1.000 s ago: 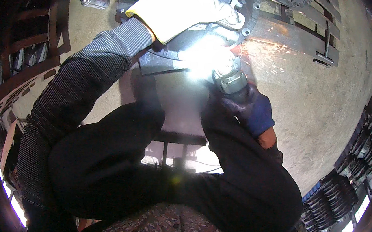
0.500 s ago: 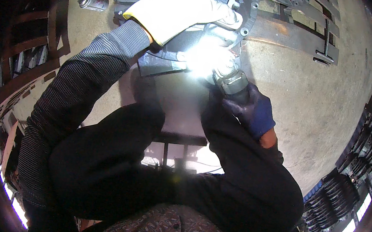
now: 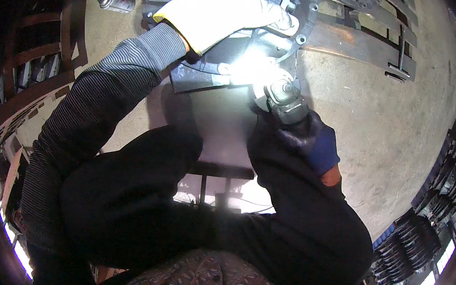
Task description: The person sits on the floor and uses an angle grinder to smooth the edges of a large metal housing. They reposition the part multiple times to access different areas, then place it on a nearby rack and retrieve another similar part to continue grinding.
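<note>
A grey concrete floor (image 3: pixel 361 111) spreads under the work, with dark metal racking (image 3: pixel 38 17) curving along the left rim and stacks of dark ribbed parts (image 3: pixel 405 250) at the lower right. At the top centre, beyond the person's knees, lies a dark metal casting (image 3: pixel 271 47) with bolt holes along its rim; a flat dark plate (image 3: pixel 198 80) shows at its near edge. The left hand (image 3: pixel 217 14), in a white glove with a yellow-edged cuff, lies over the casting, fingers toward its right side; glare on the glove hides whether they are closed around anything. The right hand (image 3: pixel 315 142), in a dark blue glove, is wrapped around an angle grinder (image 3: pixel 286 101), whose head is just beside the casting's near edge. A glaring patch of light (image 3: pixel 250 68) between them washes out the detail, so contact cannot be told. The two hands are well apart. A spray can (image 3: pixel 116 2) lies on its side left of the casting, and a slotted steel frame (image 3: pixel 356 42) stretches off to the right.
</note>
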### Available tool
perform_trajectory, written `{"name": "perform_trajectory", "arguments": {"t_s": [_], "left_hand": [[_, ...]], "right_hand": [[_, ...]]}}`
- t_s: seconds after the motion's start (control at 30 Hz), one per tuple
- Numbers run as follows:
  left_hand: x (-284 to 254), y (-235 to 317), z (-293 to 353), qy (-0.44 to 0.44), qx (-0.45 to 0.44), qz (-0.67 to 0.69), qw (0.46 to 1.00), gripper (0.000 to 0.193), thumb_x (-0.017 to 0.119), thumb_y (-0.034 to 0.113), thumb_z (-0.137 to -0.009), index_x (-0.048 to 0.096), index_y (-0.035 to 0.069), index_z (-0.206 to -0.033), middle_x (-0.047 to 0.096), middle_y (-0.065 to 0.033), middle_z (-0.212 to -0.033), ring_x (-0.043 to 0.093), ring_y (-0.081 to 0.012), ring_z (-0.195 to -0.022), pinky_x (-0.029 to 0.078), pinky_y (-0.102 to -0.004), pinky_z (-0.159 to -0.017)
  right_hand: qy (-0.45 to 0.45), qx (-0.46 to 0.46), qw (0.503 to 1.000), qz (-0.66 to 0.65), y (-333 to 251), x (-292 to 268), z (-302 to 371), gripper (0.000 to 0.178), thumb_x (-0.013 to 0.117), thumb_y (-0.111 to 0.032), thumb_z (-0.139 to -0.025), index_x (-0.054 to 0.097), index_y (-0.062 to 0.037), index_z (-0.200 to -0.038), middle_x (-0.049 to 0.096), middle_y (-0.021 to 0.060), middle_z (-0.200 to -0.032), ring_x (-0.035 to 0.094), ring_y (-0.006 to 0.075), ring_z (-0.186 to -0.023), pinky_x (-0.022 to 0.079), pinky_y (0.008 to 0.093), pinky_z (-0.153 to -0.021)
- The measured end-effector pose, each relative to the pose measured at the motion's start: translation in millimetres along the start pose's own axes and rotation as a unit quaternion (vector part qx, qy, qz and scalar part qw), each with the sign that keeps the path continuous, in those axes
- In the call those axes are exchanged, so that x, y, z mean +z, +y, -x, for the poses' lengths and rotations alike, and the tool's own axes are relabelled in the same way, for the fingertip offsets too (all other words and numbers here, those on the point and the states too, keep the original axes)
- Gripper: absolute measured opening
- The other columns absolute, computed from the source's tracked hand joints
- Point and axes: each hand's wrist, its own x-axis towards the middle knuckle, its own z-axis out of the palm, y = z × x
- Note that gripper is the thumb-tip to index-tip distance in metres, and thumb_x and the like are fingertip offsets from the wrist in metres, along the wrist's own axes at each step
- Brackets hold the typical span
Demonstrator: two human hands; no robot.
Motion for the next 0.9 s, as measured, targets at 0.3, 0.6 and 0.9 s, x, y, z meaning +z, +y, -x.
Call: {"name": "perform_trajectory", "arguments": {"t_s": [0.3,0.6,0.9], "left_hand": [[25,-16,6,0.086,0.039,-0.142,0.985,0.033,0.059,0.036,-0.108,0.073,0.012,-0.126,0.076,-0.0134,-0.106,0.075,-0.0243,-0.093,0.06,-0.0369,-0.081],[-20,8,6,0.029,-0.008,0.197,0.98,0.032,0.056,0.042,-0.109,0.076,0.02,-0.12,0.076,-0.007,-0.09,0.073,-0.0214,-0.08,0.058,-0.0348,-0.075],[-27,13,4,0.036,-0.038,0.246,0.968,0.029,0.057,0.042,-0.109,0.079,0.025,-0.113,0.076,-0.0036,-0.082,0.072,-0.0178,-0.073,0.057,-0.0319,-0.071]], "right_hand": [[-0.007,0.018,1.0,-0.012,-10,-1,-15,0.08,0.091,-0.052,-0.079,0.067,-0.0045,-0.138,0.079,0.0218,-0.114,0.078,0.0393,-0.105,0.061,0.0452,-0.09],[-0.018,0.03,0.999,0.001,-14,-2,-14,0.083,0.091,-0.053,-0.079,0.066,-0.0049,-0.142,0.079,0.0215,-0.116,0.077,0.0381,-0.108,0.061,0.044,-0.092],[0.003,-0.026,1.0,-0.016,-2,-1,-2,0.086,0.085,-0.06,-0.082,0.06,-0.0112,-0.148,0.078,0.0226,-0.112,0.076,0.0434,-0.103,0.062,0.0494,-0.089]]}}
